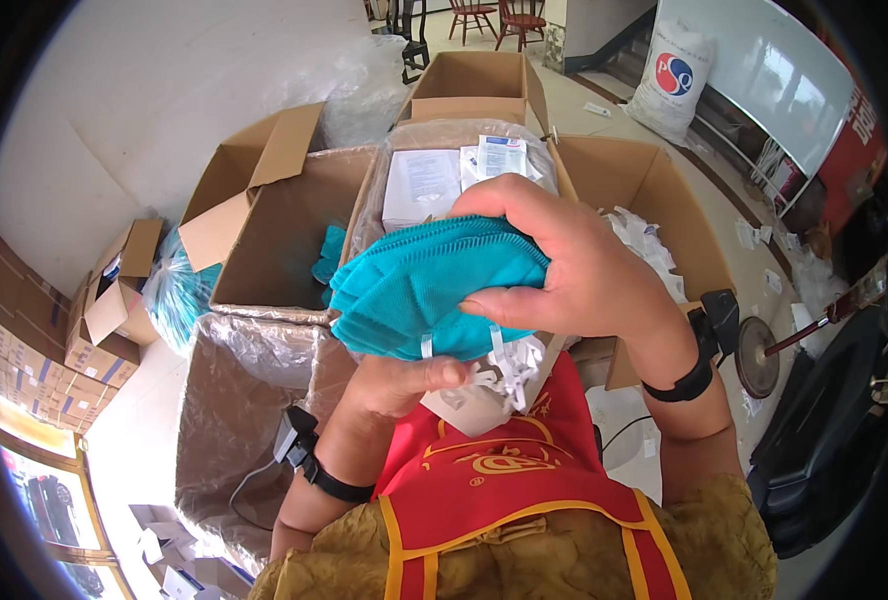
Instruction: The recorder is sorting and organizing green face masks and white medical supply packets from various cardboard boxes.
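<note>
A thick stack of turquoise folded face masks (414, 290) is held up in front of my chest, with stitched edges along its top. My right hand (564, 255) is closed round its right end, thumb on the near face and fingers over the far side. Under its lower left edge, my left hand (399, 383) supports it with the thumb showing and the other fingers hidden. White elastic straps (514, 372) hang bunched below the masks. A pale open carton (474, 415) sits just beneath the straps, against my red apron (509, 490).
Ahead stands a plastic-lined box with white packets (502, 158) and a white carton (421, 185). An open cardboard box (274, 255) at left holds turquoise masks; another box (679, 200) at right holds white packets. A plastic-lined box (229, 400) is near my left arm.
</note>
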Demonstrator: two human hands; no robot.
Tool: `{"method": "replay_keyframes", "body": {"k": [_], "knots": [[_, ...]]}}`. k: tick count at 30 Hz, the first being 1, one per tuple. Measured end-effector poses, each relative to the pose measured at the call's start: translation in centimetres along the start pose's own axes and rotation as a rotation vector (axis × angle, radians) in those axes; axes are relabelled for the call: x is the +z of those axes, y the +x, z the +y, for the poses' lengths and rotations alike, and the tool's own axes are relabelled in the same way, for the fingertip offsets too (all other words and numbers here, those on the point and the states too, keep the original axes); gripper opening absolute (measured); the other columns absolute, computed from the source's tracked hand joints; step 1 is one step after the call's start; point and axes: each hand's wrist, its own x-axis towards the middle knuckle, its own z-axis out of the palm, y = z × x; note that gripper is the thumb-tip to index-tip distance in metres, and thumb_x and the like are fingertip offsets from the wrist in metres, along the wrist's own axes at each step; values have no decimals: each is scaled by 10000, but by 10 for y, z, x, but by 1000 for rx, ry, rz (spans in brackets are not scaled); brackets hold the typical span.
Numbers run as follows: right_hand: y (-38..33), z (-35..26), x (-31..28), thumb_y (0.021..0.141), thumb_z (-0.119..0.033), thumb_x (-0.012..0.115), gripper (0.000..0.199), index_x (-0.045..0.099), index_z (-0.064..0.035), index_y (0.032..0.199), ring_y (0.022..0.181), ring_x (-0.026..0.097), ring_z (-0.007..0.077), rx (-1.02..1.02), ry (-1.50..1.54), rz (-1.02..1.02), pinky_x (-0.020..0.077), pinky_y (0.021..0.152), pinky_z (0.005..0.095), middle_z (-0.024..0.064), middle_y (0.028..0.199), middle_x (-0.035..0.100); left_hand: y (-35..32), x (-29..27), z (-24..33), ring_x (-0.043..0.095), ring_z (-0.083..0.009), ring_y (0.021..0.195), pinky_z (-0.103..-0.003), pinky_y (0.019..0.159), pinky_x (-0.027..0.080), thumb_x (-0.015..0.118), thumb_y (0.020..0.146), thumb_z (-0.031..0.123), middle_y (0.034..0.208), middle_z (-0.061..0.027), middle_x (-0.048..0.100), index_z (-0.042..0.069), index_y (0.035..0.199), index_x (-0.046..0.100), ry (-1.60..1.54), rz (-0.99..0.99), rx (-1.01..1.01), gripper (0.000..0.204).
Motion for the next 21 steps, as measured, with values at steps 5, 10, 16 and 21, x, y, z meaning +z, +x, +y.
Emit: {"method": "replay_keyframes", "body": {"k": [5,10,16,21], "knots": [[-4,17,0,672,-188,849,781,433,-56,1320,1075,552,192,73,277,80,439,922,299,61,1174,552,4,8,3,613,-118,829,-211,523,463,852,666,317,1197,-110,579,3,1342,441,48,212,-140,851],[-32,45,44,541,-315,932,1231,170,-71,1477,1300,410,218,193,1058,74,377,1047,375,104,1418,380,7,12,4,509,-106,548,-208,403,387,671,871,129,950,-88,621,-2,1246,496,-12,296,222,433],[-46,42,65,873,-152,662,403,525,-21,1229,879,595,123,489,744,-109,474,765,263,40,983,605,-5,-11,20,429,-88,449,-232,387,344,683,870,177,783,-32,582,36,1089,555,49,390,202,290],[-70,52,53,963,-227,528,238,631,-28,1044,690,531,51,458,516,-170,416,602,218,-11,716,577,-13,-58,37,630,-211,733,-303,637,516,489,955,446,1022,-159,640,18,1200,524,-111,379,333,495]]}}
